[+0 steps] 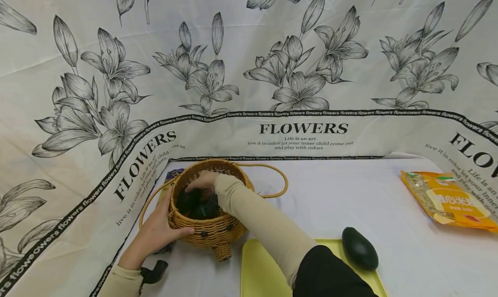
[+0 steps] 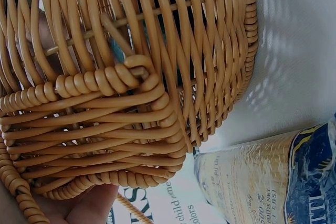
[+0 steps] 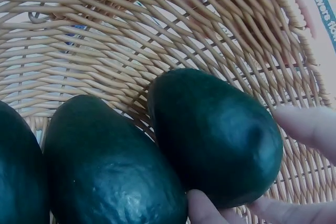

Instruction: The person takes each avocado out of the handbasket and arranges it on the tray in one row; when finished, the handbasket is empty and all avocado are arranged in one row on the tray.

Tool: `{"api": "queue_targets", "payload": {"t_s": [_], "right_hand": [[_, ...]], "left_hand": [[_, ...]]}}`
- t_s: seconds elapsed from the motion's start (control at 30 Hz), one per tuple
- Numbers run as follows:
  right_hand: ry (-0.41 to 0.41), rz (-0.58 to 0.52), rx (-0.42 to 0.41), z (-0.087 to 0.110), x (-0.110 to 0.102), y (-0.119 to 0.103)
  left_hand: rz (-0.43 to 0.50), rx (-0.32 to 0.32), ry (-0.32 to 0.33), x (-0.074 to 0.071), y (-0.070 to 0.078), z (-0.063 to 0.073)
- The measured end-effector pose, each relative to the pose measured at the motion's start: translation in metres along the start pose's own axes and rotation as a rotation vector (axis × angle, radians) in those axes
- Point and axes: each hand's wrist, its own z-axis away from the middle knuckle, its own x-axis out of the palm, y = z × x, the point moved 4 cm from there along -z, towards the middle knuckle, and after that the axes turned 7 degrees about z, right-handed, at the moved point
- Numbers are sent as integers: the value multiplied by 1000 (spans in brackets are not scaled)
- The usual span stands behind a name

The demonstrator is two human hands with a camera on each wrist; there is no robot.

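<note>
A white-covered bench [image 1: 338,197] is backed by white cloth hangings [image 1: 218,135] printed with grey flowers and lettering. On it lie a flat yellow tray [image 1: 258,271] and an orange plastic packet [image 1: 453,202]. The left hand [image 1: 155,230] grips a brown wicker basket [image 1: 210,234]; inside, the right hand [image 1: 204,181] holds a smooth, dark green, oval avocado [image 3: 215,135] beside others.

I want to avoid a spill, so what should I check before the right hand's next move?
1. Wicker basket steadied: ok, left hand grips its side.
2. Handles aside: ok, both extend outside.
3. Fingers of the right hand on an avocado: ok, touching opposite sides.
4. Grip firmness: cannot tell.
5. Avocado clear of neighbouring avocado: not ok, they appear to touch.
6. Free space on yellow tray: cannot tell, sleeve covers part.
</note>
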Motion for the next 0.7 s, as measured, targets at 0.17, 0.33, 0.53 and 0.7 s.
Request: {"api": "queue_targets", "payload": {"t_s": [0.17,0.33,0.53,0.7], "right_hand": [[-69,-6,6,-5,2,0],[-111,-37,20,-8,6,0],[-150,22,14,-11,10,-2],[-180,65,-4,-11,13,-2]], "left_hand": [[4,-11,-3,0,-1,1],[-3,-7,2,0,-1,1],[-11,-7,6,-1,-1,2],[-16,-10,-4,-1,1,0]]}}
